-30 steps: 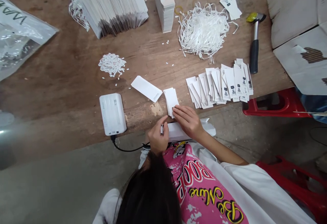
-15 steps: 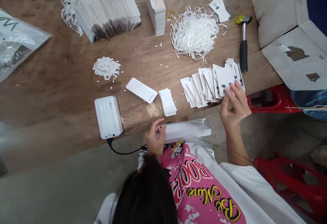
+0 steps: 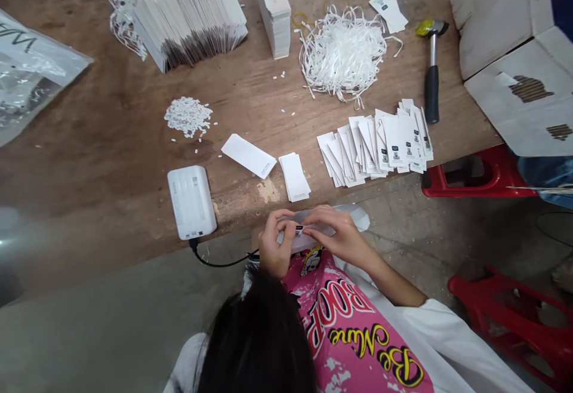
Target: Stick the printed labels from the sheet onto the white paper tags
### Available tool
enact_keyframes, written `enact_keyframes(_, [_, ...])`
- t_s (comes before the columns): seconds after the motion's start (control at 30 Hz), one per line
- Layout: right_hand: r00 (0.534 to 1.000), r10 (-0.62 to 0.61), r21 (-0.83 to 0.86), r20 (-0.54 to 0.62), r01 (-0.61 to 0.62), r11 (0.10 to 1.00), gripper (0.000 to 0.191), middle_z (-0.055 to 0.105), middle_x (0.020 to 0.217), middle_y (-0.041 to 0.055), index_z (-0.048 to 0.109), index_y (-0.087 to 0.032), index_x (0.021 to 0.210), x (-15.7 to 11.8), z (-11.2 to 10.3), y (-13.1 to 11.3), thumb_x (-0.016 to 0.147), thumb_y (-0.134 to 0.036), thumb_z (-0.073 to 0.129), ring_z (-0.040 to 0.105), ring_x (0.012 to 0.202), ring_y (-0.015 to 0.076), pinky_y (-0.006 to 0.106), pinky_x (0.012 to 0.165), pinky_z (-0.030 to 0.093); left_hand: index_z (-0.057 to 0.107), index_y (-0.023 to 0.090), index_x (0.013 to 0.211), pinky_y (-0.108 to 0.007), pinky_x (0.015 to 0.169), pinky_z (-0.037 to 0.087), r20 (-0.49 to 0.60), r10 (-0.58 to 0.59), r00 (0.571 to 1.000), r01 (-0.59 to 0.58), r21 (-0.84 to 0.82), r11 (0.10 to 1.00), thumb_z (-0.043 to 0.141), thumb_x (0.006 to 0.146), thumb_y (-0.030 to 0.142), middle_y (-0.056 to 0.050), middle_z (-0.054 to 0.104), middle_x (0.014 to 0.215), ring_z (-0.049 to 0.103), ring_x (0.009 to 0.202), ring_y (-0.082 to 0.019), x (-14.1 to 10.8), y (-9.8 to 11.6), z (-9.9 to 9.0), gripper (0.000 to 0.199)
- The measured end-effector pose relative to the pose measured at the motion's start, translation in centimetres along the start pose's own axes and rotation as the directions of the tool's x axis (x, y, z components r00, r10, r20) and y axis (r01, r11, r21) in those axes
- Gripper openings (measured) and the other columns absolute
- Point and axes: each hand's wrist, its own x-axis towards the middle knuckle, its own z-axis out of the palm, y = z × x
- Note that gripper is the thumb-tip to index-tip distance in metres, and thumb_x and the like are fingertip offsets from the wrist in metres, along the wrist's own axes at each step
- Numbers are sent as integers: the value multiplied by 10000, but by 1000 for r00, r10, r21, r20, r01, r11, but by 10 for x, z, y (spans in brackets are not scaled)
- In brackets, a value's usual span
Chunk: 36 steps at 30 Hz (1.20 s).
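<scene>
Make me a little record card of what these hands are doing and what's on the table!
Left hand: pinching a small white tag
Right hand: pinching the same tag
Nearby: white plastic sleeve
Table: wooden workbench
On table: fanned hang tags, white string pile, yellow-headed hammer

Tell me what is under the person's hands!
A shiny white packet lies under the left hand and right hand. A small tag with dark print shows between the fingers. The hands hide the packet's middle.
</scene>
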Motion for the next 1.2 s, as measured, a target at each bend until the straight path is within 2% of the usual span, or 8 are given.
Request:
enact_keyframes(0.13, [991, 127, 97, 35, -130, 987, 51, 677, 776, 15, 636, -180, 791, 1, -5, -1, 842, -184, 640, 615, 733, 135, 252, 687, 457, 605, 169, 753, -215, 600, 394, 51, -54, 997, 60, -124, 990, 581, 844, 478, 7, 600, 672, 531, 626, -122, 4, 2, -4, 323])
enact_keyframes(0.33, [977, 208, 89, 37, -211, 974, 63, 656, 709, -6, 620, -172, 747, 1, -4, -6, 810, -166, 629, 591, 664, 119, 232, 650, 452, 630, 163, 670, -221, 620, 351, 84, -136, 987, 151, -201, 968, 664, 772, 492, 20, 559, 648, 470, 647, -120, 5, 4, -4, 346])
enact_keyframes(0.53, [993, -78, 154, 88, 64, 986, 225, 664, 942, 56, 646, -213, 1092, -2, -2, 1, 875, -174, 603, 615, 873, 155, 298, 780, 509, 610, 147, 645, -223, 549, 332, 270, -343, 900, 425, -364, 829, 711, 692, 540, 20, 559, 606, 443, 557, -101, 7, 6, -3, 409])
enact_keyframes(0.67, [971, -210, 45, 117, 206, 978, 198, 616, 989, 73, 675, -230, 1048, -1, -6, 5, 895, -156, 576, 587, 943, 166, 333, 815, 510, 623, 124, 629, -229, 546, 349, 411, -434, 802, 587, -405, 701, 794, 606, 486, 0, 578, 589, 484, 546, -107, 9, 12, -4, 401])
enact_keyframes(0.8, [944, -251, 16, 217, 253, 967, 141, 591, 1038, 92, 666, -184, 969, 4, -14, 3, 885, -121, 571, 565, 1014, 176, 354, 864, 497, 648, 111, 643, -228, 562, 354, 471, -461, 752, 652, -427, 627, 839, 566, 430, -6, 593, 602, 505, 569, -108, 8, 10, -3, 380])
enact_keyframes(0.93, [909, -300, 92, 290, 285, 954, 105, 618, 973, 77, 636, -169, 849, 12, -20, -1, 882, -106, 559, 569, 980, 175, 361, 871, 478, 663, 104, 688, -216, 549, 335, 459, -471, 753, 655, -457, 602, 839, 577, 442, 4, 592, 605, 481, 550, -88, 7, 6, -1, 397])
enact_keyframes(1.1, [910, -226, 9, 348, 238, 971, 228, 624, 1004, 82, 626, -198, 1115, 22, -23, -1, 890, -182, 590, 558, 978, 194, 387, 879, 475, 665, 111, 729, -213, 567, 371, 419, -471, 777, 630, -485, 607, 852, 547, 459, 2, 610, 635, 508, 565, -91, 8, 6, -2, 435])
enact_keyframes(1.2, [903, -248, -50, 352, 282, 958, 181, 617, 979, 77, 672, -210, 1053, 27, -24, 1, 887, -194, 600, 556, 957, 197, 388, 856, 474, 667, 113, 750, -217, 580, 385, 397, -456, 796, 604, -487, 631, 839, 564, 475, -4, 615, 651, 518, 583, -99, 7, 6, -1, 442])
